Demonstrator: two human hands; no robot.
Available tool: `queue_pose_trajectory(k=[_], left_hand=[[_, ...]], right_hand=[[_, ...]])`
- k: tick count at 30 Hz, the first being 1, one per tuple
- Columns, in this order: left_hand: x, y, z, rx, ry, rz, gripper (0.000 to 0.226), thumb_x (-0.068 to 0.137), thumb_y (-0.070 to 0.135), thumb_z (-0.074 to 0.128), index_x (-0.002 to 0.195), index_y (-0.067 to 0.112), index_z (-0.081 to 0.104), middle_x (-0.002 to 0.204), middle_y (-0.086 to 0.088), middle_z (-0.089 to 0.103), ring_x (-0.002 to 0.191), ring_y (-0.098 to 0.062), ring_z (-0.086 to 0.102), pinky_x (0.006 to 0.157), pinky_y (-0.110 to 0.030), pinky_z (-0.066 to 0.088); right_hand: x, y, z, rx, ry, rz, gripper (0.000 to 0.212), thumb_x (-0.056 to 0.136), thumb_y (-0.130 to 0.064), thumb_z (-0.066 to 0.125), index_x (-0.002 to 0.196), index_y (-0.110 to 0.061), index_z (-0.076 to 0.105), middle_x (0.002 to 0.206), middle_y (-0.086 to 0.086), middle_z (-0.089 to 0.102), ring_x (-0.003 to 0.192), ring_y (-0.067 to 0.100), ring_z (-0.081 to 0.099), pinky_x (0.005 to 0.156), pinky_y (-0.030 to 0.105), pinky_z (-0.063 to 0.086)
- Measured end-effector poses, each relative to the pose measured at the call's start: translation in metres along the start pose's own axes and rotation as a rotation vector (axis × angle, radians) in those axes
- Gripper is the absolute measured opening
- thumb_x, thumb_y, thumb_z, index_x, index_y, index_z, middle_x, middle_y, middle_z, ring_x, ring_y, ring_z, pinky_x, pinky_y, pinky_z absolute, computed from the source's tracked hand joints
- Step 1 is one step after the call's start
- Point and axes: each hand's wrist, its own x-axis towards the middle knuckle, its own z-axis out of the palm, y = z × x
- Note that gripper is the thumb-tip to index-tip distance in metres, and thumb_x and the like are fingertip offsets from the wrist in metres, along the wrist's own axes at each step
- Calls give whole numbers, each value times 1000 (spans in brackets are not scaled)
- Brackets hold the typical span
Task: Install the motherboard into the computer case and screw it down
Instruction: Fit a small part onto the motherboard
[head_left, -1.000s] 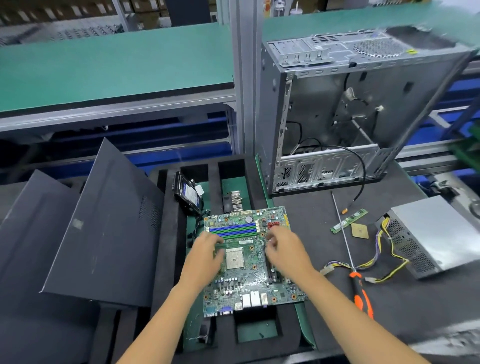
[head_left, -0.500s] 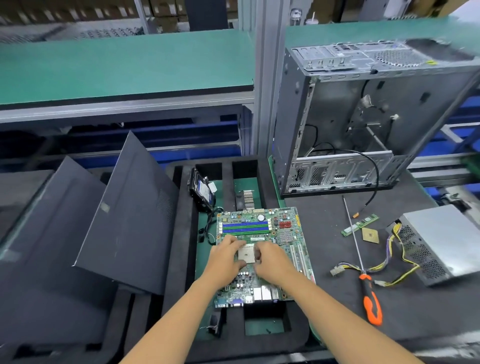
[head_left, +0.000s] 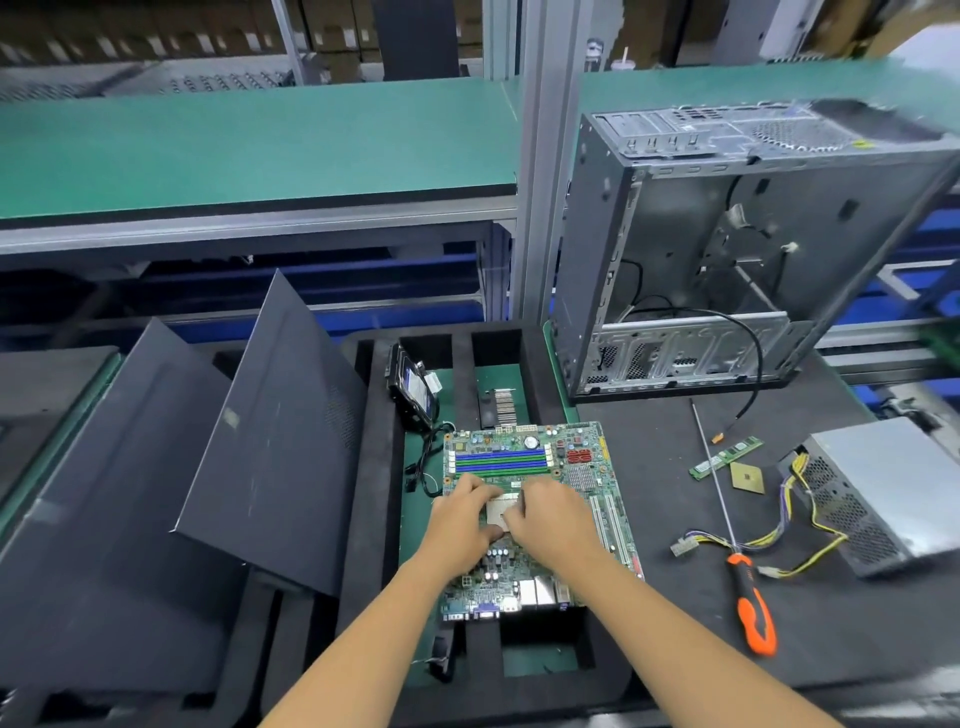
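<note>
The green motherboard (head_left: 524, 499) lies flat on the black foam tray (head_left: 374, 519), with the bare steel computer case (head_left: 727, 249) standing open behind it; a long orange-handled screwdriver (head_left: 748, 597), a RAM stick (head_left: 726, 457) and a boxy power supply (head_left: 883, 488) rest on the mat to the right. The left hand (head_left: 460, 525) and right hand (head_left: 553, 519) rest close together over the CPU socket (head_left: 501, 512), fingers bent onto it. They hide most of the socket, so whether they pinch anything cannot be told.

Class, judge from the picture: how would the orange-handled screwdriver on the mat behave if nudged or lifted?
The screwdriver would probably stay stiff, given its thin straight metal shaft. Its rounded handle suggests it may roll when nudged sideways. Lifted by the shaft, it would likely tip handle-down, since the handle looks bulkier.
</note>
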Motion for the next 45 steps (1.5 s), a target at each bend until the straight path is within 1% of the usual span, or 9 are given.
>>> queue_pose_trajectory(k=[4,9,16,25,31,35,38,41,45], left_hand=[[2,-1,0,13,-3,1,51,86,26,68,133,24,48,122,11,42,107,-13,46,95,-23,22],[2,-1,0,23,-5,1,53,86,26,68,134,25,46,125,9,41,109,-17,46,99,-28,26],[2,-4,1,2,-17,-10,51,86,28,68,133,27,47,125,10,40,110,-18,44,99,-27,26],[3,-1,-3,11,-39,-2,51,84,28,69,131,26,48,119,11,40,108,-13,46,98,-26,23],[9,9,-11,-13,-66,2,45,86,36,63,127,22,50,111,11,37,96,-12,47,88,-29,39],[14,32,-15,-99,24,42,34,89,32,62,120,20,53,109,12,41,91,-7,48,84,-26,43],[20,58,-17,-110,135,127,21,90,23,60,110,20,56,105,10,47,87,-5,46,79,-20,39],[34,96,-18,-133,162,248,9,89,15,57,96,20,59,92,11,49,81,0,45,71,-15,37],[59,148,-4,-119,43,337,10,86,12,52,88,17,61,85,8,53,78,-10,51,70,-27,41]], right_hand=[[13,4,-10,22,62,-12,21,98,-24,40,91,-10,55,89,5,60,74,23,58,61,32,44],[24,5,-15,163,37,-3,21,98,-20,44,96,-9,62,87,7,65,75,23,60,67,39,53],[26,2,-6,177,-2,41,23,100,-17,40,99,-7,61,80,8,61,67,24,53,58,34,42],[24,7,-12,285,-65,6,20,98,-18,43,101,-8,61,81,7,63,62,18,53,55,30,43],[20,13,-26,390,-45,-24,13,90,-27,54,92,-17,62,83,-4,62,73,15,58,67,34,51],[21,36,-48,398,149,73,11,87,-14,52,87,-14,62,77,0,63,70,20,59,60,33,50],[21,67,-66,359,272,221,10,86,-8,51,85,-12,60,75,3,61,66,23,56,51,27,38],[20,98,-79,271,266,367,11,86,-5,51,92,-7,59,87,11,64,76,29,57,59,30,41],[17,131,-88,141,217,478,16,84,-6,56,100,-2,57,105,17,62,100,37,59,73,36,45]])
